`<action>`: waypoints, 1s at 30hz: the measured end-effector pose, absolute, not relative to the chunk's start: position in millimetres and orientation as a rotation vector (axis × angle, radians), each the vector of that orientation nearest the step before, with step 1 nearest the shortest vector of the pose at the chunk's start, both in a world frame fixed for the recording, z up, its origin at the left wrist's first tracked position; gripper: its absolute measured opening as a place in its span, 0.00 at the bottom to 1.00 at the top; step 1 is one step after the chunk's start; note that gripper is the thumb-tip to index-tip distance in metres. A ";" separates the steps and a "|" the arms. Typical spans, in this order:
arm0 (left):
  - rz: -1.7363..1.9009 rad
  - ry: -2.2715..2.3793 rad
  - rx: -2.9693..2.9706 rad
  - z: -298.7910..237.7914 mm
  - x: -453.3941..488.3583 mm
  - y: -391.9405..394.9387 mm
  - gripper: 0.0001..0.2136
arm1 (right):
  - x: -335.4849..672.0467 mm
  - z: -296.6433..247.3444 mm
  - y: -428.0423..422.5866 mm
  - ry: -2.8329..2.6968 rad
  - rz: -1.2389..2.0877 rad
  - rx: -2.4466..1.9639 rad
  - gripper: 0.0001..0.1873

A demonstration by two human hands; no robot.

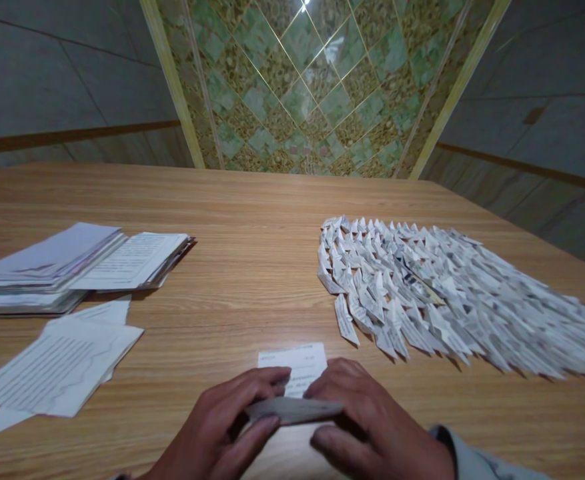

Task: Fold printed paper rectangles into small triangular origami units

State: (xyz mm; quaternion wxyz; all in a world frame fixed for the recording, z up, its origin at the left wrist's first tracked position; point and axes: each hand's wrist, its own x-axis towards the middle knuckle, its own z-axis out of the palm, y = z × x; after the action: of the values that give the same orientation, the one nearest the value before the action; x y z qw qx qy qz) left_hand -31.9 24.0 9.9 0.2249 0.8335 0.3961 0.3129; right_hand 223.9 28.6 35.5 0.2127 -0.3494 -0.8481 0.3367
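Observation:
A small printed paper slip lies on the wooden table near the front edge, its near part raised into a fold. My left hand pinches the fold's left end between thumb and fingers. My right hand pinches the fold's right end, its fingers pressing down on the slip. To the right spreads a large pile of folded paper pieces, several rows deep, about a hand's width from my right hand.
A stack of printed sheets and booklets sits at the left. Loose cut sheets lie in front of it near the table's front left edge. Tiled walls rise behind the table's far edge.

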 end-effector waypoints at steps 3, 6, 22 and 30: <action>0.904 1.126 2.359 11.0 -30.0 23.2 0.15 | 221.5 29.4 27.9 -2.254 0.877 -1.101 0.05; 0.936 1.216 2.425 11.6 -28.4 23.7 0.19 | 219.3 22.7 26.3 -2.182 0.775 -1.251 0.04; 0.935 1.215 2.515 5.0 -29.9 25.8 0.15 | 203.2 10.4 35.4 -2.333 0.257 -1.297 0.12; 0.898 1.010 2.825 0.0 -27.1 21.8 0.15 | 201.5 9.0 35.0 -2.372 0.199 -1.326 0.05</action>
State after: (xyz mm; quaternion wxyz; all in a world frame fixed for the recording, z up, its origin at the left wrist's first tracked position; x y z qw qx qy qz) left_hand -27.1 21.8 0.0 0.0050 0.9021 0.3224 0.2869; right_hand 201.5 35.0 9.0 0.2069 -0.4760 -0.8518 0.0714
